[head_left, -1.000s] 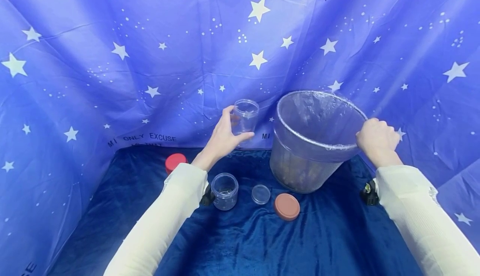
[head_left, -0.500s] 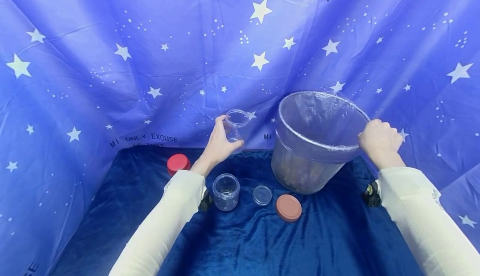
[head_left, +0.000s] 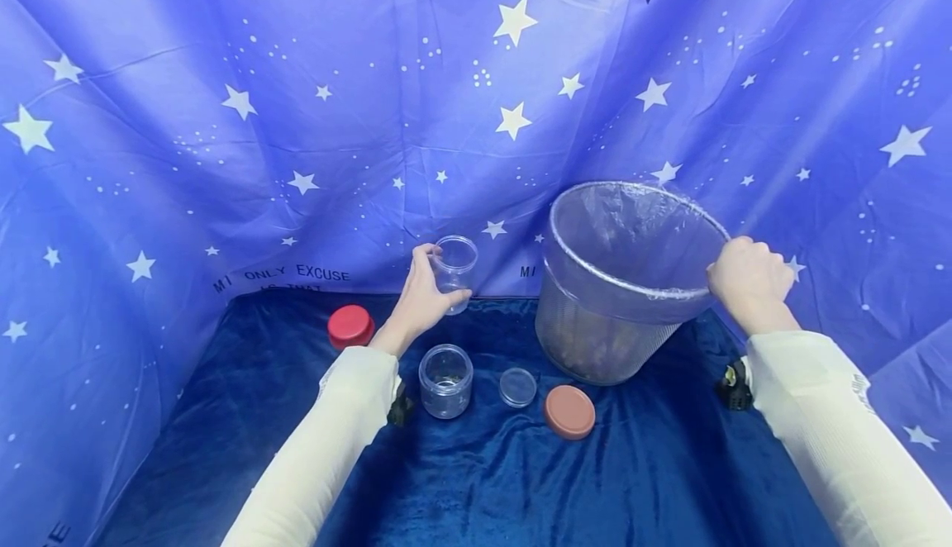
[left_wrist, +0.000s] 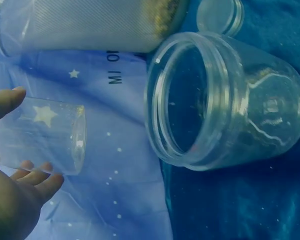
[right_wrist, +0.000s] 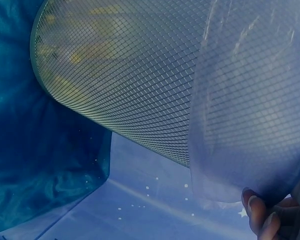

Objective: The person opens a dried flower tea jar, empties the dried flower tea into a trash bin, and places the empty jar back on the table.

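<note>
Left hand (head_left: 422, 299) gripping a cup (head_left: 458, 272), right hand (head_left: 751, 281) gripping the bin (head_left: 565, 320)
Only my wrist views are clearly showing yellowish contents (right_wrist: 90, 50) near its base

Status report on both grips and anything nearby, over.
Left grip holds clear cylindrical plastic jar. Right grip holds silvery round mesh bin by its rim. Possible obstacle: wider clear plastic jar standing open nearby.

bin contents (head_left: 591, 342) — blurred, sleeve lettering (head_left: 860, 392) too small, fingers (right_wrist: 257, 211) cropped in right wrist view
</note>
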The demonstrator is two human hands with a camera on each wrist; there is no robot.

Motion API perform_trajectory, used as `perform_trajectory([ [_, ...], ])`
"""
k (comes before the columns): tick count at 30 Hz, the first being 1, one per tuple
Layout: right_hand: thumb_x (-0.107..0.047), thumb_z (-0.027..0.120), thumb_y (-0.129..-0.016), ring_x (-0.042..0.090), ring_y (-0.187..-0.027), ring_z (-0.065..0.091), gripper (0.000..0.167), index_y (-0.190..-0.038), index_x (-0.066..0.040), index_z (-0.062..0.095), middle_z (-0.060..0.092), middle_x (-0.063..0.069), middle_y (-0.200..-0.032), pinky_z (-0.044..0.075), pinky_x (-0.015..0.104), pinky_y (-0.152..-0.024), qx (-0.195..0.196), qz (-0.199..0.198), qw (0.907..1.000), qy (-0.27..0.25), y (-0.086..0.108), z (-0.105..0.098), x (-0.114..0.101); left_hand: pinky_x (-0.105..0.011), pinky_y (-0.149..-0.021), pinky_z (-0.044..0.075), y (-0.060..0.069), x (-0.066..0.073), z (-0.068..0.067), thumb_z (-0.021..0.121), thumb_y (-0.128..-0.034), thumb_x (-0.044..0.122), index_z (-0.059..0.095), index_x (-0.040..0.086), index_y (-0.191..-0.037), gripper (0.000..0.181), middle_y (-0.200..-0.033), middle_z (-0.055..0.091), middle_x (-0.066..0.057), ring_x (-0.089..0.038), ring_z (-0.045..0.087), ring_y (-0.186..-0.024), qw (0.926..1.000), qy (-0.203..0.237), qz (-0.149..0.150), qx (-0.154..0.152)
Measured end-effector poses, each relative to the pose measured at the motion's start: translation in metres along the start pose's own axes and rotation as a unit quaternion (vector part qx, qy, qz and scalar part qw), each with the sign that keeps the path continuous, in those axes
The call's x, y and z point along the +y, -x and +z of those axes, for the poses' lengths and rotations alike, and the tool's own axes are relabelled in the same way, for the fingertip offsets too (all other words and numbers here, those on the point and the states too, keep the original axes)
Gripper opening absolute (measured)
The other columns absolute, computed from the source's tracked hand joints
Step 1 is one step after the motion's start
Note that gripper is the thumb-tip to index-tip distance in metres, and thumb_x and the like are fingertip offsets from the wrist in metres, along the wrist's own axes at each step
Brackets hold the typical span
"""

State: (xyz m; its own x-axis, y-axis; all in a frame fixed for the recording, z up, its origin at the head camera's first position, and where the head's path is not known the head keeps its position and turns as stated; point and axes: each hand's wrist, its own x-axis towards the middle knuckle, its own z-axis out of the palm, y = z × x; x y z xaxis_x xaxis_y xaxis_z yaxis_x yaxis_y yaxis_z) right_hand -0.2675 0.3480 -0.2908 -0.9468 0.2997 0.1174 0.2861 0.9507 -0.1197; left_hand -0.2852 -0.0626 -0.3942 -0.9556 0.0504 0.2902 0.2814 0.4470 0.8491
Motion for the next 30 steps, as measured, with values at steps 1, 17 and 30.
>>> perform_trajectory([
  [1, -0.023, 0.051, -0.092, 0.063, -0.101, 0.053, 0.051, -0.112, 0.025, 0.049, 0.052, 0.049, -0.110, 0.046, 0.064, -0.074, 0.000, 0.000, 1.0000, 0.000, 0.000, 0.000, 0.000, -0.046, -0.107, 0.040, 0.001, -0.002, 0.000, 0.083, -0.0759, 0.015, 0.031, 0.005, -0.134, 0.079, -0.129, 0.046, -0.021, -0.038, 0.051, -0.120, 1.0000, 0.000, 0.000, 0.001],
  [17, -0.022, 0.050, -0.092, 0.063, -0.097, 0.055, 0.050, -0.110, 0.025, 0.050, 0.053, 0.049, -0.108, 0.047, 0.063, -0.070, 0.006, -0.001, 1.0000, -0.003, -0.001, 0.001, -0.002, -0.049, -0.104, 0.038, 0.013, -0.026, 0.007, 0.086, -0.0743, 0.032, 0.038, 0.009, -0.140, 0.084, -0.134, 0.050, -0.016, -0.035, 0.043, -0.121, 0.9963, -0.057, -0.040, 0.050],
  [30, -0.022, 0.049, -0.093, 0.063, -0.103, 0.052, 0.052, -0.115, 0.025, 0.047, 0.051, 0.049, -0.111, 0.046, 0.064, -0.077, -0.003, 0.007, 1.0000, -0.001, 0.000, 0.000, -0.002, -0.048, -0.105, 0.042, 0.021, -0.048, 0.018, 0.083, -0.0754, 0.020, 0.038, 0.008, -0.141, 0.080, -0.129, 0.057, -0.019, -0.035, 0.054, -0.122, 0.9952, -0.038, -0.074, 0.052],
])
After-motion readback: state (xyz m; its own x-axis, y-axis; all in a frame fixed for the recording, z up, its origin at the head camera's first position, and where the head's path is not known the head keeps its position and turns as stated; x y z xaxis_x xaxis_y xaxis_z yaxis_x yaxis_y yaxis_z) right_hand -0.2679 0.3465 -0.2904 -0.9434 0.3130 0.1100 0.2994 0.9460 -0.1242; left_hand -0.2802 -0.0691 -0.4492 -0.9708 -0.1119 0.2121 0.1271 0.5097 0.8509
